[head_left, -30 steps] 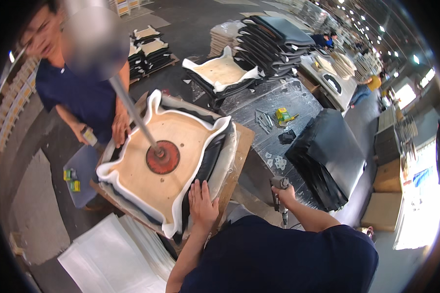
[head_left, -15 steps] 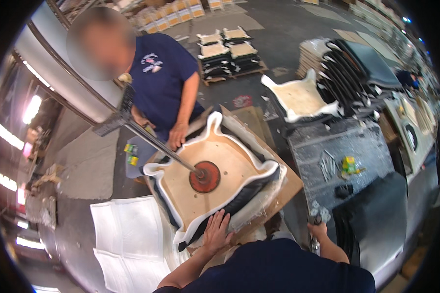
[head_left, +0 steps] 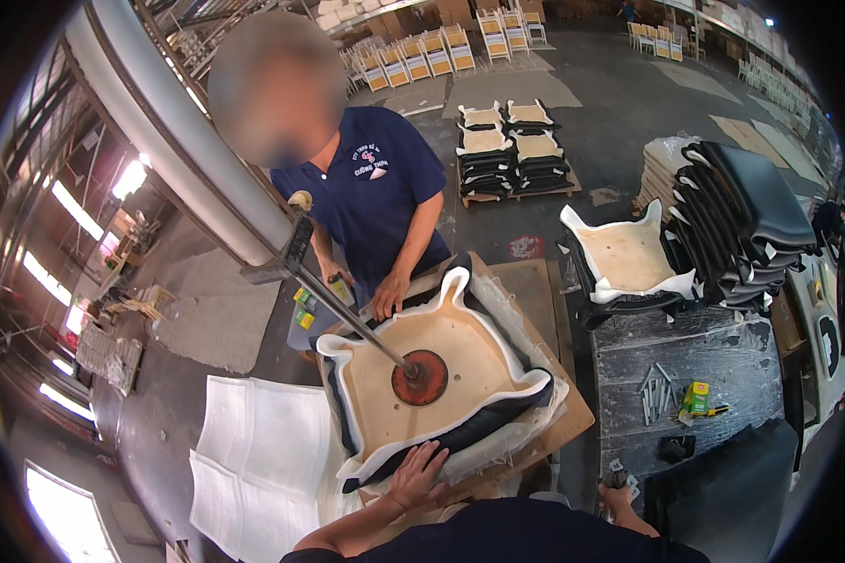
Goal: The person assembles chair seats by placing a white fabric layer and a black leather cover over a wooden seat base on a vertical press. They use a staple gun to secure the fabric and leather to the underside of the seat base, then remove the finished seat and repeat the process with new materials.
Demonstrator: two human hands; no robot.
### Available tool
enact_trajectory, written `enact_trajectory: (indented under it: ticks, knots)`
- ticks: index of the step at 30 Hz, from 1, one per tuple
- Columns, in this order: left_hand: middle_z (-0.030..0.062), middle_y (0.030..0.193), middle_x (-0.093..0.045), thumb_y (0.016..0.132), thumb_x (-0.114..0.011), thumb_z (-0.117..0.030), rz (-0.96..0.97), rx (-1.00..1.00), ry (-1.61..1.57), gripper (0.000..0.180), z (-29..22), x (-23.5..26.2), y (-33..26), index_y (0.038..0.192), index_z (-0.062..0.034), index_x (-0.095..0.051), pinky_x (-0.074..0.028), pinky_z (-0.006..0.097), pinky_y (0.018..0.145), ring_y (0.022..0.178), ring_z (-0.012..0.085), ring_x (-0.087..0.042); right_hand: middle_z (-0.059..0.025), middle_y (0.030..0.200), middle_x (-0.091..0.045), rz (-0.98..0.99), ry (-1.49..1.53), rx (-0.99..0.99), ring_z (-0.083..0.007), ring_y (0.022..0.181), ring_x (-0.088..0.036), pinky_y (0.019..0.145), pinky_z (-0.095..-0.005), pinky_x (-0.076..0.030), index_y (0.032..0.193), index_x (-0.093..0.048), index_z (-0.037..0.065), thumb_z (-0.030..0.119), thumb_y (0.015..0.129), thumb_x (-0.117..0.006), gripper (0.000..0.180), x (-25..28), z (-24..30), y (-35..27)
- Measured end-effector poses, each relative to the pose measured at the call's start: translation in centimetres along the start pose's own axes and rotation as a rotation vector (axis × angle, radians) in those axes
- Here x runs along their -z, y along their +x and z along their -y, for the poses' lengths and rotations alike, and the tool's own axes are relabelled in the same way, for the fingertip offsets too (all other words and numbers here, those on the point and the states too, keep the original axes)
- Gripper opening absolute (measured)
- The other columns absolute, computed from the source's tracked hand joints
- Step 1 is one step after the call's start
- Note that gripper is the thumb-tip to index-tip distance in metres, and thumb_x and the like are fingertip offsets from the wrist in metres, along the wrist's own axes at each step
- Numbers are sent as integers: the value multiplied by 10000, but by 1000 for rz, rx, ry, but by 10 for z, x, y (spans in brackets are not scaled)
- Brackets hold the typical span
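Note:
An upturned chair seat (head_left: 460, 357), pale wood wrapped in white foam and black cover, lies on a board. A red press disc (head_left: 421, 378) on a slanted metal rod pins its middle. My left hand (head_left: 413, 474) rests flat, fingers spread, on the seat's near edge. At the lower edge, my right hand (head_left: 618, 495) is closed around a small dark tool (head_left: 614, 477), to the right of the seat. A co-worker in a dark blue shirt stands across from me, with one hand (head_left: 387, 300) on the seat's far edge.
A black worktable (head_left: 685, 357) to the right carries loose staples strips and a green-yellow box (head_left: 695, 398). Behind it sit another upturned seat (head_left: 629, 258) and a stack of black cushions (head_left: 742, 216). White foam sheets (head_left: 253, 450) lie at the lower left. Pallets of seats (head_left: 507, 150) stand far back.
The view has swung left and up, so the seat sits more central. My left hand stays on the near edge. My right hand with the tool has sunk toward the lower edge.

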State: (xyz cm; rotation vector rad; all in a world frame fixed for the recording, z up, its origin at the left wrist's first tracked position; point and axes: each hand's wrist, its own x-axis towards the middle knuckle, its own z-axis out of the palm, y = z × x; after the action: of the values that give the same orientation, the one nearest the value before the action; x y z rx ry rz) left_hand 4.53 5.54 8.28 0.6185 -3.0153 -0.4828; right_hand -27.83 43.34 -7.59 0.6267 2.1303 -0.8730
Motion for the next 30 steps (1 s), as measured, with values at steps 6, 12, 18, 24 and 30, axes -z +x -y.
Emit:
enact_trajectory:
  ticks: [6,12,18,24,30]
  knots:
    - [206,1684,-437,880,-835,-366,-17,-46,4,845,10,1,-3,1618,-125,-500,-342,531,1300,1566,388,-436,-167,1018,-739,-48,225,74,-252,677,-726,488,-383,-580,1195,-629,-57,143,805,-973,557,-18,0,-25]
    - [221,1689,-427,941,-789,-356,-47,-84,-71,748,31,-12,-20,1599,-113,-531,-305,540,1314,1590,402,-398,-115,935,-736,-111,329,275,-210,647,-696,476,-365,-542,1119,-691,-36,116,815,-949,426,-48,4,-108]
    - [227,1643,-485,985,-759,-307,-185,-181,-267,613,42,-18,-33,1529,-84,-589,-314,556,1300,1548,444,-443,-27,861,-742,106,504,678,-131,599,-642,538,-311,-500,1143,-781,8,32,896,-859,261,-95,-1,-184]
    - [183,1516,-606,974,-776,-194,-235,-228,-690,448,54,-12,-61,1402,-101,-682,-407,549,1234,1432,411,-561,-29,822,-731,305,301,925,-120,558,-638,514,-302,-496,1133,-762,-15,83,904,-875,273,-181,53,-292]
    - [201,1361,-714,935,-770,-92,-535,-136,-617,286,136,51,-67,1219,-60,-760,-525,485,1111,1301,407,-655,-134,1067,-835,81,-129,952,-262,971,-814,859,-402,-627,1227,-779,22,289,817,-958,521,-221,78,-324]
